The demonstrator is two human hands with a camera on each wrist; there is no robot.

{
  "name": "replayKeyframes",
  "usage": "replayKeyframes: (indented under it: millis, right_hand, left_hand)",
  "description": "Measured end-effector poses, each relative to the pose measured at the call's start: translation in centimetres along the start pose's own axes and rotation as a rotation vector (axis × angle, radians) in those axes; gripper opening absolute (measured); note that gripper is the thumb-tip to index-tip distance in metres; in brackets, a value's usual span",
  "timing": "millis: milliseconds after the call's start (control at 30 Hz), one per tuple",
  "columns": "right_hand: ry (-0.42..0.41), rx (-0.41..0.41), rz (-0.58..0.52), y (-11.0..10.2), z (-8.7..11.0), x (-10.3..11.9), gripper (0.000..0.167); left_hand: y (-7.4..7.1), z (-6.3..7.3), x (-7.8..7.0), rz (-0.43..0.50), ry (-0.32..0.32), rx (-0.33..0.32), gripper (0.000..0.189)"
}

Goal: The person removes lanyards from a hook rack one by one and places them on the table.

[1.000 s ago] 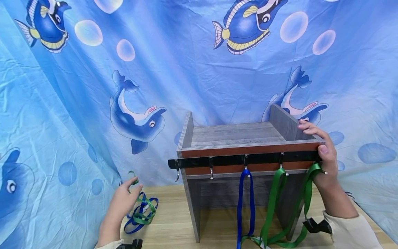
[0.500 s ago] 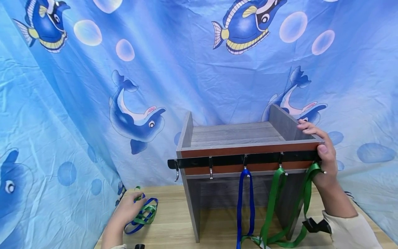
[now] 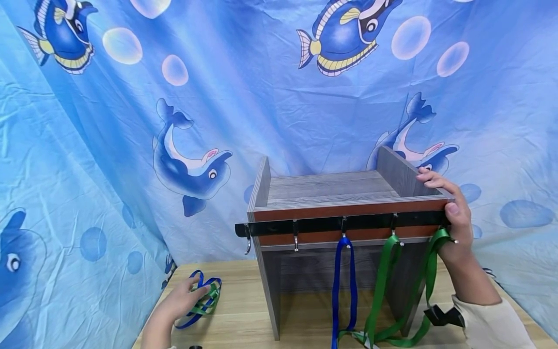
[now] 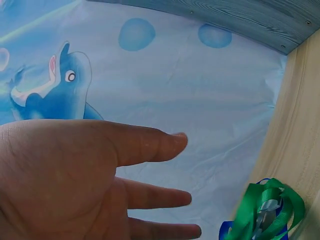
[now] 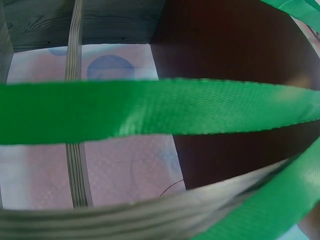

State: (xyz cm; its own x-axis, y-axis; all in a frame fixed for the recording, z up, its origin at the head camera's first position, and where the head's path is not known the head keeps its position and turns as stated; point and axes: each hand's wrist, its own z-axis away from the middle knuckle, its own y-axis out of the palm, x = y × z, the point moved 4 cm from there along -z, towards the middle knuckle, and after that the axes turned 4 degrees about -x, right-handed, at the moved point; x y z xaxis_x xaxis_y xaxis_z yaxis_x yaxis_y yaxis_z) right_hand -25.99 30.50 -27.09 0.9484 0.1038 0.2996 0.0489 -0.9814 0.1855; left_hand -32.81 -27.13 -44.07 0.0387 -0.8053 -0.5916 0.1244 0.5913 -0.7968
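Beside a loose pile of blue and green lanyards [image 3: 209, 306] at the table's left is my left hand [image 3: 179, 301]. In the left wrist view its thumb and fingers [image 4: 160, 197] stretch out with nothing between them, apart from the green lanyard [image 4: 295, 207] with a metal clip. My right hand [image 3: 457, 218] grips the right front corner of a grey wooden shelf [image 3: 331, 186], thumb in front. Across its front runs a black hook rail [image 3: 320, 226]. A blue lanyard [image 3: 336, 291] and two green lanyards [image 3: 383, 276] hang from its hooks; the two left hooks hold none.
The shelf stands on a light wooden table [image 3: 237, 295], with a blue sea-print curtain [image 3: 244, 97] behind and at both sides. Lower ends of the hanging lanyards trail on the tabletop near the shelf's right leg.
My left hand has moved down and right over the pile. The green loop raised at its fingers earlier no longer stands up there. My right hand and the shelf have stayed put.
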Motion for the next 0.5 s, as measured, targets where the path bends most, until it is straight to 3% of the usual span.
replayKeyframes:
  millis: [233, 500]
  right_hand:
    - [0.008, -0.002, -0.013, -0.3, 0.1, -0.3, 0.043]
    - [0.007, -0.001, -0.017, -0.3, 0.1, -0.3, 0.043]
  left_hand:
    - [-0.4, 0.8, -0.7, -0.002, -0.032, 0.012, 0.089]
    - [-1.4, 2.7, -4.1, -0.021, 0.041, -0.005, 0.083]
